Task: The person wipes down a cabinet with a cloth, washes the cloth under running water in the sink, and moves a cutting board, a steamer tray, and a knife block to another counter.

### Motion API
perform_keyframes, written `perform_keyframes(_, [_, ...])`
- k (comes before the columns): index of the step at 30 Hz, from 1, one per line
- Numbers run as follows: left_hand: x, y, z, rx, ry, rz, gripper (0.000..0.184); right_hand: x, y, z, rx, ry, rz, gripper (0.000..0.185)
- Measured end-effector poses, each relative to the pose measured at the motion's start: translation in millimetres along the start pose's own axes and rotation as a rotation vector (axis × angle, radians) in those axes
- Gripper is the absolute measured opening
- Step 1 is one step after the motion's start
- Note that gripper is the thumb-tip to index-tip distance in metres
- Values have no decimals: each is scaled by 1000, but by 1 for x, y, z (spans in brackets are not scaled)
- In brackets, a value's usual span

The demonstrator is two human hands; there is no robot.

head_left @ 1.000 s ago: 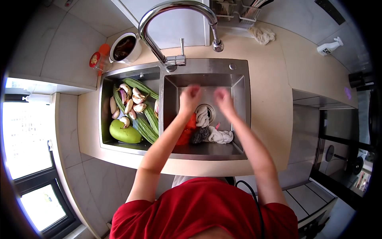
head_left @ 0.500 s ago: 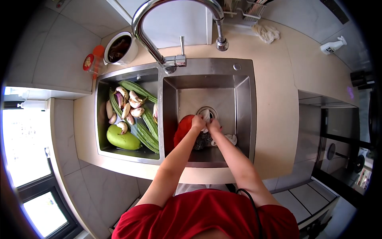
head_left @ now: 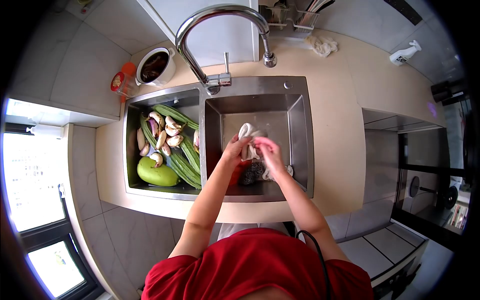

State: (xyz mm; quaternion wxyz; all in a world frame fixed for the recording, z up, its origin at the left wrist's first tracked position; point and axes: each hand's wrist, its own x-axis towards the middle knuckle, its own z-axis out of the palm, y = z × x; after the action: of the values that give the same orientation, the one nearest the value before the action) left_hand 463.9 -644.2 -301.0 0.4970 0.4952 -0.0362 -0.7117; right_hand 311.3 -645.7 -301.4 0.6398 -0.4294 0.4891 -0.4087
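Observation:
Over the right basin (head_left: 280, 110) of the steel sink, my left hand (head_left: 236, 149) grips a bunched white cloth (head_left: 248, 134). Close to the cloth's right side is my right hand (head_left: 269, 150), its fingers curled around a small pink item (head_left: 265, 142) that looks like soap. Below my hands in the basin lie a red cloth (head_left: 234, 175), a dark speckled cloth (head_left: 251, 173) and another white cloth (head_left: 289, 170). The red cloth is partly hidden by my left forearm.
The left basin (head_left: 202, 120) holds long green gourds, several garlic-like bulbs and a round green gourd (head_left: 157, 173). A chrome faucet (head_left: 220, 80) arches behind. On the counter are a white pot (head_left: 169, 70), a red-lidded jar (head_left: 118, 81) and a crumpled cloth (head_left: 322, 46).
My hands have lifted the white cloth up from the drain area and moved apart slightly. The pink item now shows in my right hand.

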Motion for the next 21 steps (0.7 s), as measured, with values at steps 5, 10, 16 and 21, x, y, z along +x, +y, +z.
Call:
perform_keyframes(5, [-20,14,23,-116,-130,-31,37,7,-24,-3,296,85,563,55])
perform_keyframes(10, [-23,2,50,920,88,380,43,-10,-51,18,391,-116,500,74])
perform_keyframes(16, [-8,26,19,151,-323,-79,72,-19,-63,10,840,-286,552,31])
perform_keyframes(21, [-34,18,54,-267,-618,-106,69,-29,-73,21,1316,-521,563,49])
